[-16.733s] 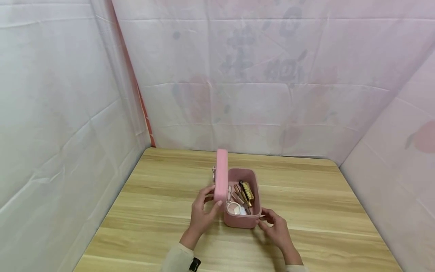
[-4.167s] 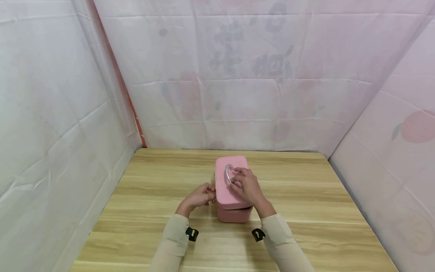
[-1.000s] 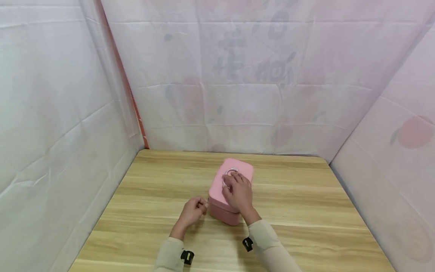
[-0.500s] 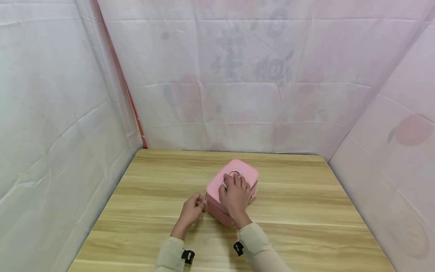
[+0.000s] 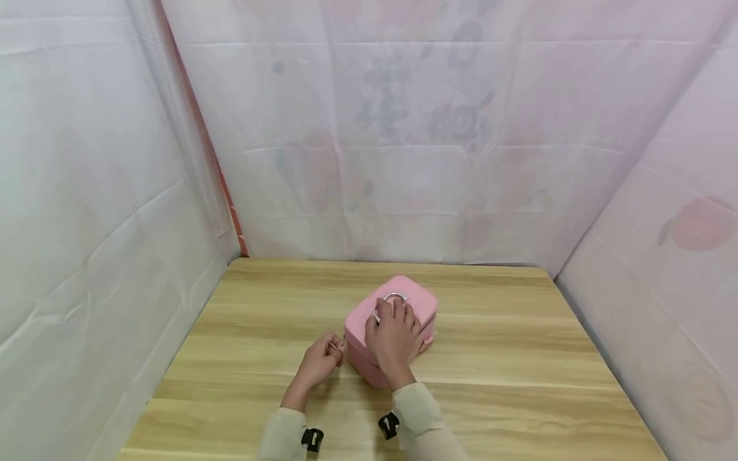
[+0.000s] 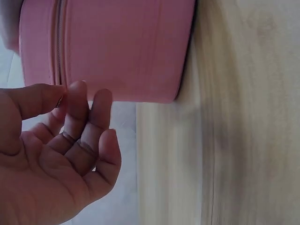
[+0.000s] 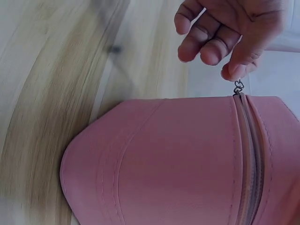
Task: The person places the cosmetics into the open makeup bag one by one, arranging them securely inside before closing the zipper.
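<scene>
A pink makeup case [image 5: 364, 370] stands on the table with its lid [image 5: 416, 298] down and a silvery handle [image 5: 395, 295] on top. My right hand [image 5: 393, 336] rests on the lid, fingers spread beside and over the handle. At the case's near left corner, my left hand [image 5: 318, 362] pinches the zipper pull [image 7: 239, 86] between thumb and forefinger, its other fingers loosely bent. In the right wrist view, the zipper [image 7: 248, 154] has a gap along the side facing that camera. The contents of the case are hidden under the lid.
The wood-grain table [image 5: 519, 358] reaches back to a pale printed cloth wall [image 5: 398, 186]. Similar cloths hang at the left [image 5: 92, 237] and right [image 5: 680, 275]. A black strap device [image 5: 312, 440] sits at the left wrist, another [image 5: 389, 425] at the right.
The case stood open earlier, showing cosmetics inside; its lid is now down. The case has since turned clockwise under my right hand, while my left hand has shifted slightly left with the zipper pull.
</scene>
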Motion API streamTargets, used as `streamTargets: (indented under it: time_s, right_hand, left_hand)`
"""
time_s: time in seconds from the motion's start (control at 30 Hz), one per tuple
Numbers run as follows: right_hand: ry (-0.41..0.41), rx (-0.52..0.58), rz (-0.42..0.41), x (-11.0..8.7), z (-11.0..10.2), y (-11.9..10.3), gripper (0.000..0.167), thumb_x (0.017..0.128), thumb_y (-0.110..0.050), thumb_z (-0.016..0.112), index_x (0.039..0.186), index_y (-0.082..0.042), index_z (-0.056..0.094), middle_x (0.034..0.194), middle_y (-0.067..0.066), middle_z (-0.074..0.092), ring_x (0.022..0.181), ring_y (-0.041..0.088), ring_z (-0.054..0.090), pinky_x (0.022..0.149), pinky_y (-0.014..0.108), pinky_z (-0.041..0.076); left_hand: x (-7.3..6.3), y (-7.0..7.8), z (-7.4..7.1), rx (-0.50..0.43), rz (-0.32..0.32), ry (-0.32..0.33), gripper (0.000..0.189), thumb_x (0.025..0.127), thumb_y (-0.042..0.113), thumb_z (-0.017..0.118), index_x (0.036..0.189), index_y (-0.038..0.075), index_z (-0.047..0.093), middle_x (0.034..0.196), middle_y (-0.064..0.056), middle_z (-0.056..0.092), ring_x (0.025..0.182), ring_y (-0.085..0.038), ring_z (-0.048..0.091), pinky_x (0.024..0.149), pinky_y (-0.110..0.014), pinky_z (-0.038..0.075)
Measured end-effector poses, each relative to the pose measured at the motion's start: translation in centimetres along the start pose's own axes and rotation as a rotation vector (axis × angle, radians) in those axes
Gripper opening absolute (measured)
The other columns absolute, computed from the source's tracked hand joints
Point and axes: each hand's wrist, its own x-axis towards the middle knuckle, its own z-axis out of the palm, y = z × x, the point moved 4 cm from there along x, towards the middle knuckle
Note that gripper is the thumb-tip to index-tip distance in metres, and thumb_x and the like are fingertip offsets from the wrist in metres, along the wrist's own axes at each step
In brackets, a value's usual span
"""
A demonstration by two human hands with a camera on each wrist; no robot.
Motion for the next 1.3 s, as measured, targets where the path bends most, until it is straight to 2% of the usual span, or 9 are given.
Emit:
streamTargets:
  time_s: [0.13,0.27,0.43,0.57,0.7,0.8,0.9,1.07,1.3]
  right_hand:
    - [-0.014,0.021,-0.023,-0.1,0.0,0.1,0.036,0.086,-0.028,0.054,0.120,-0.016,0.061,0.129,0.017,0.049,0.123,0.042,0.033,0.096,0.056,0.020]
    - [-0.061,0.050,-0.114,0.2,-0.7,0.4,0.034,0.085,-0.027,0.057,0.116,-0.013,0.062,0.127,0.021,0.049,0.119,0.043,0.035,0.092,0.057,0.023]
    - [-0.079,0.049,-0.349,1.7,-2.0,1.8,0.036,0.078,-0.031,0.066,0.106,-0.010,0.061,0.120,0.024,0.050,0.112,0.044,0.042,0.083,0.059,0.033]
    - [-0.103,0.079,-0.585,3.7,-2.1,2.8,0.052,0.074,-0.036,0.068,0.117,-0.009,0.059,0.126,0.023,0.048,0.119,0.045,0.038,0.091,0.059,0.032]
    - [-0.236,0.105,-0.704,4.7,-1.2,3.5,0.054,0.080,-0.040,0.060,0.126,-0.013,0.056,0.134,0.020,0.044,0.126,0.040,0.033,0.098,0.057,0.025]
    - [-0.324,0.062,-0.700,4.8,-0.4,3.9,0.050,0.085,-0.045,0.051,0.128,-0.019,0.055,0.136,0.016,0.044,0.128,0.034,0.033,0.097,0.057,0.026]
    - [-0.345,0.040,-0.682,4.8,0.0,3.9,0.049,0.087,-0.046,0.048,0.128,-0.021,0.055,0.137,0.014,0.043,0.128,0.032,0.034,0.097,0.057,0.026]
    - [-0.289,0.019,-0.639,4.6,-0.1,3.7,0.049,0.086,-0.045,0.048,0.128,-0.021,0.055,0.136,0.014,0.044,0.127,0.032,0.035,0.098,0.055,0.026]
    - [-0.201,-0.020,-0.535,3.9,-0.3,3.3,0.049,0.084,-0.045,0.046,0.123,-0.017,0.058,0.131,0.017,0.048,0.123,0.034,0.039,0.097,0.053,0.028]
  left_hand:
    - [0.1,-0.6,0.0,-0.008,-0.016,0.018,0.006,0.086,0.003,0.054,0.081,0.006,0.053,0.064,0.000,0.054,0.060,-0.015,0.049,0.055,-0.030,0.039]
    - [0.4,-0.9,0.2,-0.047,-0.032,0.027,0.002,0.086,0.002,0.054,0.086,0.000,0.055,0.068,-0.002,0.055,0.063,-0.017,0.050,0.057,-0.032,0.040]
    - [0.7,-1.0,0.2,-0.085,-0.066,0.079,0.004,0.087,0.003,0.056,0.088,-0.001,0.057,0.069,-0.002,0.054,0.065,-0.017,0.049,0.058,-0.031,0.041]
    - [1.0,-0.9,0.3,-0.099,-0.070,0.104,0.005,0.088,0.007,0.057,0.086,0.002,0.058,0.070,-0.002,0.053,0.065,-0.017,0.049,0.059,-0.031,0.041]
    - [1.1,-0.7,0.4,-0.096,-0.058,0.101,0.005,0.088,0.007,0.057,0.085,0.004,0.058,0.069,-0.002,0.053,0.065,-0.016,0.049,0.058,-0.030,0.041]
    - [0.9,-0.7,0.4,-0.088,-0.058,0.103,0.006,0.089,0.008,0.058,0.084,0.004,0.057,0.069,-0.001,0.053,0.065,-0.016,0.049,0.058,-0.030,0.041]
    - [0.8,-0.8,0.3,-0.093,-0.059,0.106,0.007,0.089,0.009,0.058,0.084,0.004,0.057,0.069,-0.001,0.053,0.065,-0.016,0.049,0.058,-0.029,0.041]
    - [1.0,-0.9,0.4,-0.107,-0.047,0.101,0.006,0.089,0.008,0.057,0.086,0.003,0.058,0.071,-0.002,0.055,0.066,-0.016,0.051,0.058,-0.030,0.042]
    - [1.4,-0.7,0.4,-0.081,-0.040,0.125,0.005,0.091,0.010,0.055,0.087,0.007,0.057,0.072,-0.003,0.058,0.066,-0.016,0.054,0.057,-0.030,0.043]
